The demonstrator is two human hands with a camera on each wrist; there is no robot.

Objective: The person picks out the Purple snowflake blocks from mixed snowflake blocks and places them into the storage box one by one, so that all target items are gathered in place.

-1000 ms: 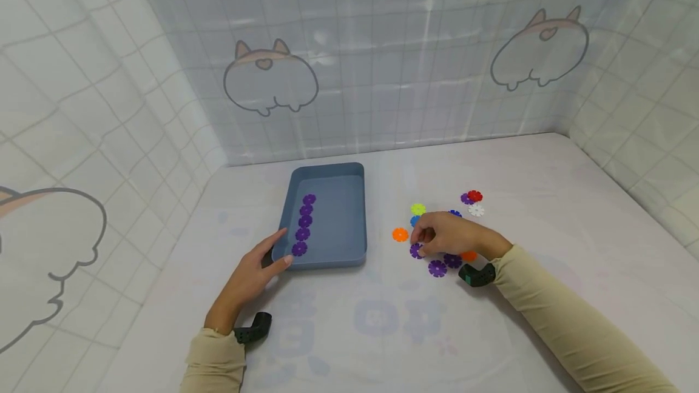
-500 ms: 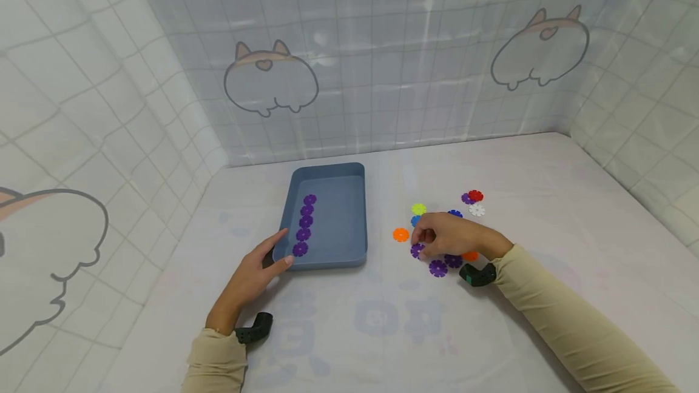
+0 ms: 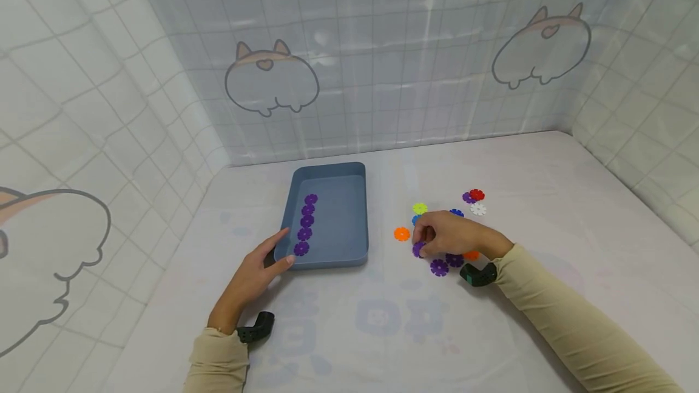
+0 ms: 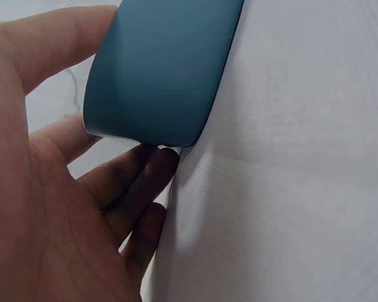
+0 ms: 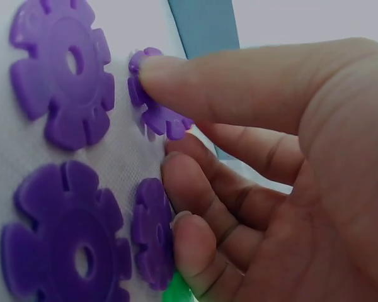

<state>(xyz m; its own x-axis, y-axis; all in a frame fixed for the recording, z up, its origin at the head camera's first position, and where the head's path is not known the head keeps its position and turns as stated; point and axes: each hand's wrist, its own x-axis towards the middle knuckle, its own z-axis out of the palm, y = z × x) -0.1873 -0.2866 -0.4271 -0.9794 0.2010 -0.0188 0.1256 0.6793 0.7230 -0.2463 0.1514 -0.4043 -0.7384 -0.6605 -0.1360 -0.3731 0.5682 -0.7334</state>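
1. Left hand (image 3: 259, 272), lower left of centre: thumb and forefinger parted, holding grip.
2. Right hand (image 3: 453, 234), right of centre: thumb pinching against fingers, palm side curled.
3. Left forearm (image 3: 218, 359) rises from bottom edge; right forearm (image 3: 579, 320) slants from lower right corner.

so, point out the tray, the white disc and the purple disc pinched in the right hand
Tray (image 3: 340, 217): head view, bare floor.
White disc (image 3: 478, 209): head view, its middle.
Pinched purple disc (image 5: 156, 118): right wrist view, lower petal.
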